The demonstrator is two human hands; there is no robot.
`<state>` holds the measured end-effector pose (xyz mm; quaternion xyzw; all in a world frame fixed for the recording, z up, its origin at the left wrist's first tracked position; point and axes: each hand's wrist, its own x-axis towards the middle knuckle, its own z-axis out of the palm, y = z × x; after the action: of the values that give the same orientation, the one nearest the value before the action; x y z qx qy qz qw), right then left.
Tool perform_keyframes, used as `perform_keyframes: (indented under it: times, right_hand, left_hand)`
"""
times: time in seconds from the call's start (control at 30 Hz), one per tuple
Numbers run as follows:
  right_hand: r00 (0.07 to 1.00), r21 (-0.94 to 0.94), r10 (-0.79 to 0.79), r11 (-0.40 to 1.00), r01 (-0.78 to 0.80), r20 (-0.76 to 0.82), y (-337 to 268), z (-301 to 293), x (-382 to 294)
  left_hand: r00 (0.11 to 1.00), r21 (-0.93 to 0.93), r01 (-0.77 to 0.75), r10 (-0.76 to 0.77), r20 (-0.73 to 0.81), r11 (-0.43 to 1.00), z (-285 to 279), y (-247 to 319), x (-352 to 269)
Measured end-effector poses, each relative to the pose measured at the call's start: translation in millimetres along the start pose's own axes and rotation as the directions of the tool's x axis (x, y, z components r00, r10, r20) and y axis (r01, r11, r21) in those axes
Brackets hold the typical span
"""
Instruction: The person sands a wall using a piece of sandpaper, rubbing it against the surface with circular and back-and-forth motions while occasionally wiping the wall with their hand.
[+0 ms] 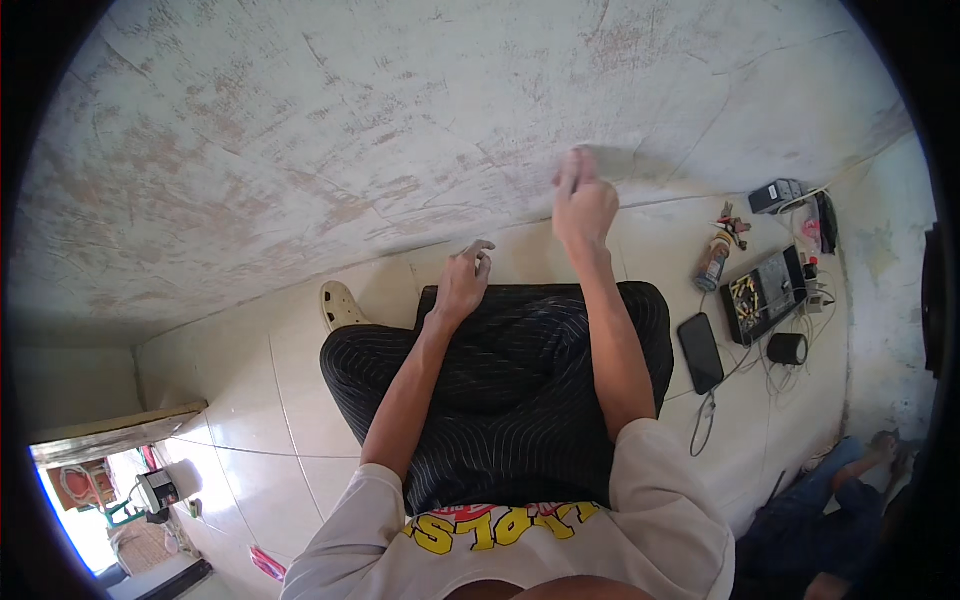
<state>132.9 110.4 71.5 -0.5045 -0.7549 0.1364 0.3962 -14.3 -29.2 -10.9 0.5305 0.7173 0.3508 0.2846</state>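
Observation:
My right hand (586,196) reaches to the lower part of a patchy, plastered wall (450,105); its fingers look blurred and close together near the surface. Whether something thin lies under those fingers cannot be told. Over my left knee, my left hand (463,279) hangs in the air with its fingers loosely curled and apart, holding nothing, and its fingertips look dusty. Dark striped trousers (510,360) cover my bent legs, and a beige clog (341,304) shows beside my left knee.
At right on the tiled floor lie a phone (701,353), a bottle (712,261), pliers (732,223), a black organizer box (763,294) with small parts, a black cylinder (787,349) and cables. Another person (817,502) sits at lower right. A bucket (161,489) stands far left.

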Motion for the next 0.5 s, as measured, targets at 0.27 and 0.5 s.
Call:
perform_keyframes:
  times: [0.27, 0.5]
  right_hand:
    - [0.953, 0.452, 0.282, 0.868, -0.205, -0.109, 14, 10, 2]
    - [0.972, 0.366, 0.23, 0.901, -0.232, 0.049, 2, -5, 6]
  left_hand:
    - [0.999, 0.039, -0.007, 0.006, 0.045, 0.999, 4, 0, 2]
    - [0.998, 0.038, -0.015, 0.013, 0.058, 0.999, 2, -3, 1]
